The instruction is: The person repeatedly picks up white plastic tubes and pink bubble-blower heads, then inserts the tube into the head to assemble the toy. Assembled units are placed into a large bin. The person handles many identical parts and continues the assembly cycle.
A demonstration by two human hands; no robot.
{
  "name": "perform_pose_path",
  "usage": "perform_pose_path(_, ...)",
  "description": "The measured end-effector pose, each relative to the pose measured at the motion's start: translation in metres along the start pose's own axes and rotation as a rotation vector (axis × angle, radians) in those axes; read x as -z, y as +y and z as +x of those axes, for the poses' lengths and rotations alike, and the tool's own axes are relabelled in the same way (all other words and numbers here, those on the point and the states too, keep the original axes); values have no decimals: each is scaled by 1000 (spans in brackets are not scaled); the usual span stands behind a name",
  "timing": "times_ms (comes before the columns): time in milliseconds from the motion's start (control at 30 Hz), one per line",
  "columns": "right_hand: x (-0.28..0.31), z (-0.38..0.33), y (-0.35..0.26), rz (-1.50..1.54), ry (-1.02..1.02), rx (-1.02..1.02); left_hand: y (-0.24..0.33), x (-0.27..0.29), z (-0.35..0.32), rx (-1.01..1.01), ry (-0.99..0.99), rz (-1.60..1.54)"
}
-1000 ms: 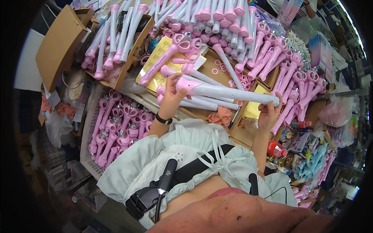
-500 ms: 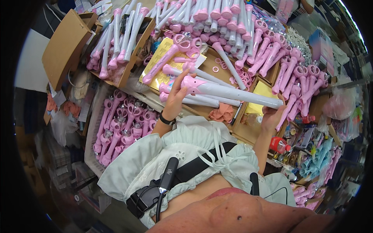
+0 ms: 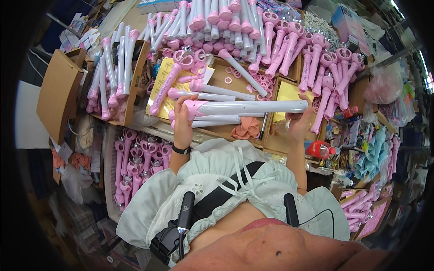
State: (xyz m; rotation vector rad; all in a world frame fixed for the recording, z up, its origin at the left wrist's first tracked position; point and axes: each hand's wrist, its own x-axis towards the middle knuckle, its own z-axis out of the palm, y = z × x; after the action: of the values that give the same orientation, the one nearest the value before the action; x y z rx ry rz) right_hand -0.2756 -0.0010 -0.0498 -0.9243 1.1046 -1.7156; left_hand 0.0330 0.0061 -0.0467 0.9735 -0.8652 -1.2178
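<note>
A white tube with a pink end piece (image 3: 251, 107) lies level across the space between my hands. My left hand (image 3: 183, 121) is closed round its pink end. At the other, plain white end, my right hand (image 3: 299, 121) grips the tip with fingers and thumb. Just behind and below it, several similar tubes (image 3: 212, 95) rest on the table. A pink wand handle with a ring top (image 3: 168, 86) lies on a yellow sheet (image 3: 156, 88) beyond my left hand. An orange cloth (image 3: 246, 128) and a dark pen (image 3: 263, 128) lie beneath the held tube.
White tubes with pink ends (image 3: 217, 27) are heaped at the back. Loose pink rings (image 3: 228, 80) lie in a cardboard tray. Finished-looking pink handles fill a white crate (image 3: 111, 167) at left and stand in rows (image 3: 318, 63) at right. A red-labelled bottle (image 3: 321, 149) lies by my right forearm.
The tube has turned from slanting down to the right to nearly level, with both hands still on it. The whole view has shifted, so the table's contents appear farther left.
</note>
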Motion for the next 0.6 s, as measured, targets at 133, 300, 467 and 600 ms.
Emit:
perform_pose_path(133,-4,-4,16,-54,51,4,-3,3,7,-130,43,-25)
perform_pose_path(300,-4,-12,41,-86,-20,-433,12,0,12,-374,69,-51)
perform_pose_path(467,-21,-40,76,36,-253,-1119,21,-33,14,-645,-159,-149)
perform_pose_path(600,-38,-47,110,20,-557,-1272,19,-56,10,-161,-553,73)
